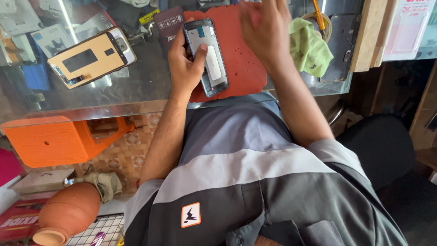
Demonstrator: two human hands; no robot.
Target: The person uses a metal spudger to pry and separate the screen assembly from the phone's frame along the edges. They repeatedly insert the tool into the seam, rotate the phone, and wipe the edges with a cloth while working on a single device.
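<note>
My left hand (184, 64) grips an opened phone frame (207, 57), grey inside with a dark rim, its thumb pressed on the inner plate. The frame lies tilted over a red work mat (243, 64) on the glass counter (136, 86). My right hand (264, 27) hovers over the mat's far part, fingers spread and blurred; I see nothing in it. A gold phone back panel (88, 57) lies on the glass to the left, apart from both hands.
A green cloth (309, 45) rests right of the mat beside a wooden block (366, 34). Under the counter sit an orange plastic stool (54, 139) and a clay pot (66, 214). Small parts and cards clutter the counter's far left.
</note>
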